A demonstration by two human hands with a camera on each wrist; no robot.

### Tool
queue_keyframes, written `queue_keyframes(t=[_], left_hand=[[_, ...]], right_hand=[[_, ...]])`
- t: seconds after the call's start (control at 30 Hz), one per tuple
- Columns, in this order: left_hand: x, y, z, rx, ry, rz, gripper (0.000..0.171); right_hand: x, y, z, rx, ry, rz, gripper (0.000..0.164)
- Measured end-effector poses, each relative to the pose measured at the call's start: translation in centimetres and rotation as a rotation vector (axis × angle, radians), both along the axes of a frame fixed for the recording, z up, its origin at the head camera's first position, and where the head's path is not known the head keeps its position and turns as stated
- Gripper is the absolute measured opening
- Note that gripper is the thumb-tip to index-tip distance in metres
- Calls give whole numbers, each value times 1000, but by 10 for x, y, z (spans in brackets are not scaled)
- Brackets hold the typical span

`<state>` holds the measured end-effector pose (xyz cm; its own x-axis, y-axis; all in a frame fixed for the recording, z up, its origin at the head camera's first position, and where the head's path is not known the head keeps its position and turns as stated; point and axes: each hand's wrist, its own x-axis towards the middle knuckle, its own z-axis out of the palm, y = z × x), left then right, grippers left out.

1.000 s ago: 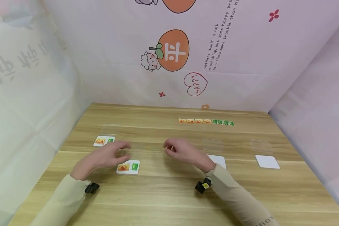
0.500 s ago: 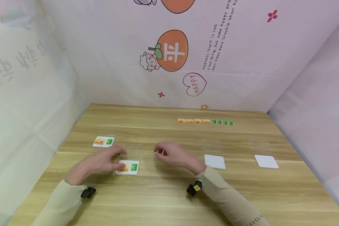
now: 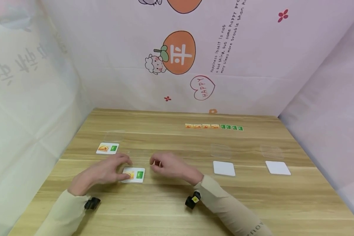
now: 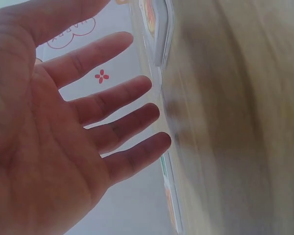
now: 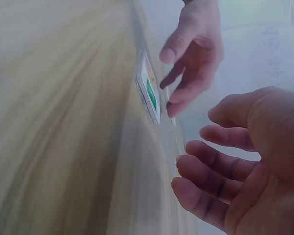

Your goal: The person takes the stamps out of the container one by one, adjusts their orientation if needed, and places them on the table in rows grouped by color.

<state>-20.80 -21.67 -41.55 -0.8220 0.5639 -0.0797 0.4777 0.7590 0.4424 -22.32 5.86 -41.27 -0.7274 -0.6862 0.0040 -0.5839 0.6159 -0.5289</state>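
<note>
White rectangular card with orange and green prints (image 3: 140, 175): flat on pale wooden table (image 3: 165, 209), between hands | right hand (image 3: 172, 166): now nearer it than a second ago, empty, fingers loosely bent | left hand (image 3: 107, 171): empty, fingers relaxed, thumb masking orange print | clear plastic sheet (image 3: 140, 158): just behind card

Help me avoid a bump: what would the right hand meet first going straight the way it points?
Probably the left hand; height is unclear, so the right hand might brush the clear sheet first.
</note>
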Motion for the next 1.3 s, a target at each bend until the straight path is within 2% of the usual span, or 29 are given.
queue_keyframes(t=[0.17, 0.63, 1.0, 1.3], left_hand=[[1, 0, -2, -5, 23, -6, 38], [3, -3, 3, -17, 22, 14, 42], [3, -4, 2, -50, 3, 25, 39], [5, -2, 1, -44, 9, 21, 48]], right_hand=[[2, -11, 0, -4, -25, 16, 11], [4, -33, -7, 36, -69, 23, 15], [2, -53, -13, 50, -48, 25, 16], [4, -62, -19, 78, -26, -5, 21]])
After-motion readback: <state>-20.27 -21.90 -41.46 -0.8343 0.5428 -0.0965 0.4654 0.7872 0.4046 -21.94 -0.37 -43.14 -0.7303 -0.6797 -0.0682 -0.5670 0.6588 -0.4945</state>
